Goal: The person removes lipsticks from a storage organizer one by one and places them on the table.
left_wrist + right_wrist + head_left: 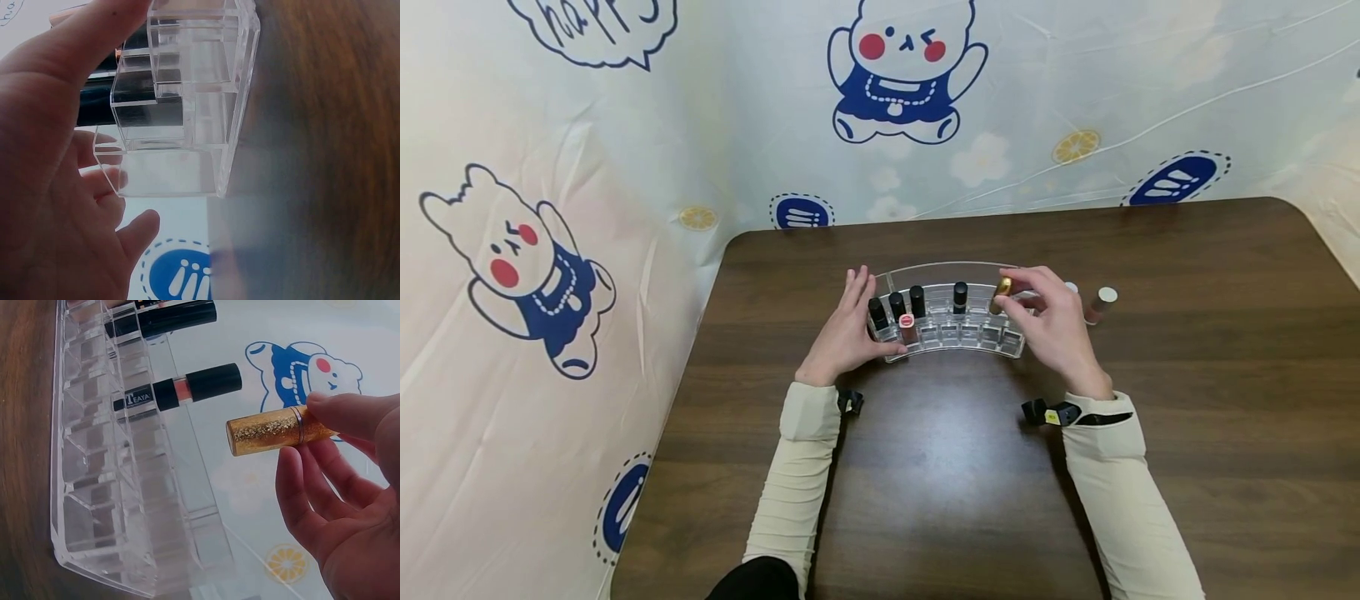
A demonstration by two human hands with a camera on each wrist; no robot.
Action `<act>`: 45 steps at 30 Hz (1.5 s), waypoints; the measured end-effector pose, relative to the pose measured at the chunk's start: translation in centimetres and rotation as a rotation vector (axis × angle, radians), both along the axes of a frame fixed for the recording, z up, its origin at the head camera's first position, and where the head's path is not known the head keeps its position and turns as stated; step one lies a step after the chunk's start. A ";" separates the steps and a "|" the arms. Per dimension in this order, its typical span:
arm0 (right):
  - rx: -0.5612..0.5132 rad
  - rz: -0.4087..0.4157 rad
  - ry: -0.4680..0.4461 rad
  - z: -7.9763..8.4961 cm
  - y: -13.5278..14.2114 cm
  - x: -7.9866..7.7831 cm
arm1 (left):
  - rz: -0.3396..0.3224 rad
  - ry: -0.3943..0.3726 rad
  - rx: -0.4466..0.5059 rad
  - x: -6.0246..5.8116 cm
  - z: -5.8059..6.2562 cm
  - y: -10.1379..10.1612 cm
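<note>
A clear acrylic lipstick organizer with curved, stepped rows stands on the table. Several black-capped lip tubes stand upright in it, mostly toward its left; one with a pink band is nearer the middle. A pink-topped tube occupies the front row at left. My left hand touches the organizer's left end, thumb along the front, fingers extended behind. Between thumb and fingers, my right hand pinches a gold lipstick above the organizer's right part, apart from the slots in the right wrist view.
Right of the organizer, a white-capped tube stands on the brown wooden table. Another white cap shows partly behind my right hand. A printed cloth hangs behind and left of the table.
</note>
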State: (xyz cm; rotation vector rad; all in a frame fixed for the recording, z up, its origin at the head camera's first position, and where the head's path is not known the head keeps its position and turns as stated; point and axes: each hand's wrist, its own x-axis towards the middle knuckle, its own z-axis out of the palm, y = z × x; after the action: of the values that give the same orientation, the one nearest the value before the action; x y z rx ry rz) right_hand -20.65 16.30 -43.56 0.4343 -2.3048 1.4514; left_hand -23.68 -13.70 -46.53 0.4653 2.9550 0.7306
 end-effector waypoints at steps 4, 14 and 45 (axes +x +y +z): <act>0.027 -0.022 -0.005 0.3 0.4 0.3 | -0.002 -0.004 0.002 0.0 -0.1 0.0; -0.005 -0.066 0.019 1.2 2.2 1.3 | -0.004 -0.013 -0.005 0.0 -0.1 -0.1; -0.133 -0.227 -0.018 1.5 8.6 2.6 | -0.009 -0.028 0.021 -0.1 0.0 0.1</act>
State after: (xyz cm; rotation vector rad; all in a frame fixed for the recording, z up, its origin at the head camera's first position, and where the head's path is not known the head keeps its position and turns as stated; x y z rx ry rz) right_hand -18.00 24.89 -42.06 0.1178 -2.1727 1.4878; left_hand -23.81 -13.64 -46.51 0.4660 2.9205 0.7610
